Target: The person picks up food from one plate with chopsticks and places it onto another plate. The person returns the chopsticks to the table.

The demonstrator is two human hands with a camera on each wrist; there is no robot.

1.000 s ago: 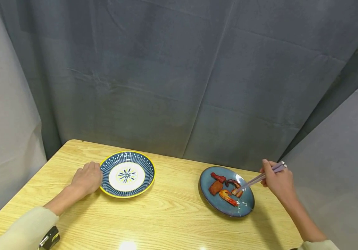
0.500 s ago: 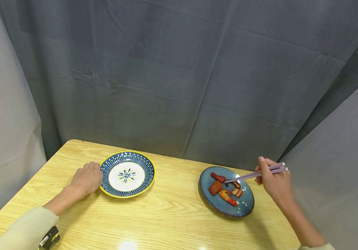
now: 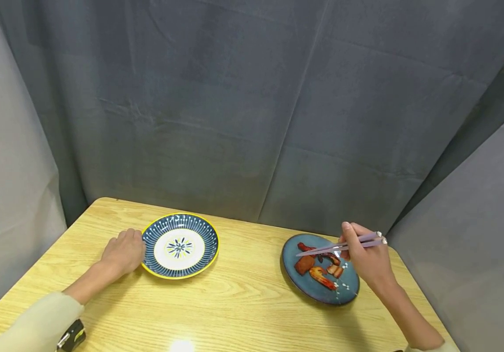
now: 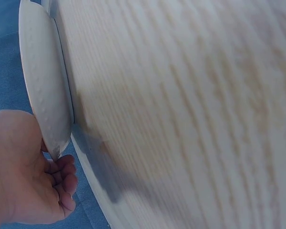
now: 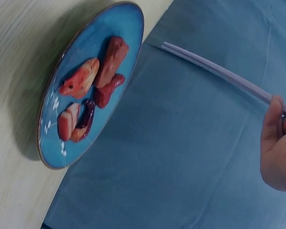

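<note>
My left hand [image 3: 123, 252] pinches the left rim of a patterned plate [image 3: 164, 259], white in the middle with a dark blue border and yellow edge. In the left wrist view the fingers curl under the rim of this plate [image 4: 45, 71], seen from its pale side. My right hand [image 3: 368, 259] grips a pair of lilac chopsticks [image 3: 322, 250], tips close together over the far left part of a blue plate [image 3: 322, 295]. From the right wrist, the chopsticks [image 5: 219, 72] hold nothing and stand above the plate [image 5: 52, 155].
On the blue plate lie a brown slab [image 3: 304, 265], an orange shrimp-like piece [image 3: 322, 277], a striped pork-like piece [image 3: 334, 271] and red and dark pieces. Wooden tabletop [image 3: 243, 274] separates the plates. A grey curtain [image 3: 234, 122] hangs behind the table.
My right hand has moved left, carrying the chopstick tips from the striped piece across the dark piece to the blue plate's far left. The left hand stays at its plate.
</note>
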